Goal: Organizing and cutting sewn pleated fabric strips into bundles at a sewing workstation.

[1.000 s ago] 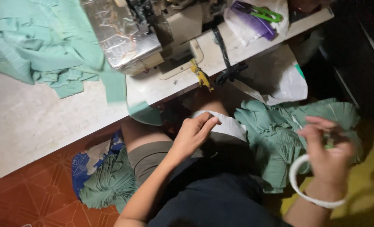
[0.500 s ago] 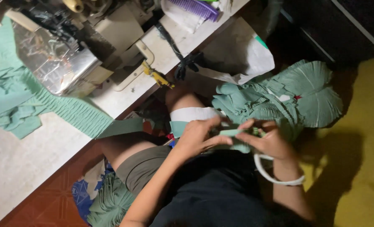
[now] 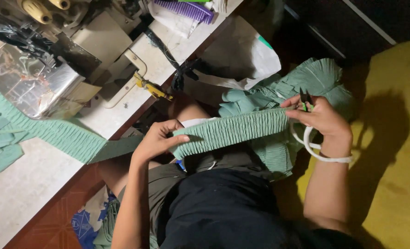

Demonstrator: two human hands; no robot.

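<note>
Green shirred band (image 3: 232, 129), bunched in lap half a second ago, now stretched taut between pinching left hand (image 3: 156, 140) and right hand (image 3: 322, 117) gripping small snips (image 3: 305, 100) too; ready for inspection or trimming.

Above the lap: the gathered green strip (image 3: 232, 130) stretches between left hand (image 3: 156, 138) and right hand (image 3: 322, 117), barring straight passage downward.
Left side: tabletop (image 3: 25, 184) edge sits close to the left hand; sewing machine (image 3: 43, 69) crowds its far part.
Right side: heap of green fabric (image 3: 315, 80) lies behind the right hand; yellow floor (image 3: 398, 138) beyond is open.
Wrist: white loop (image 3: 322, 157) hangs around the right wrist.
</note>
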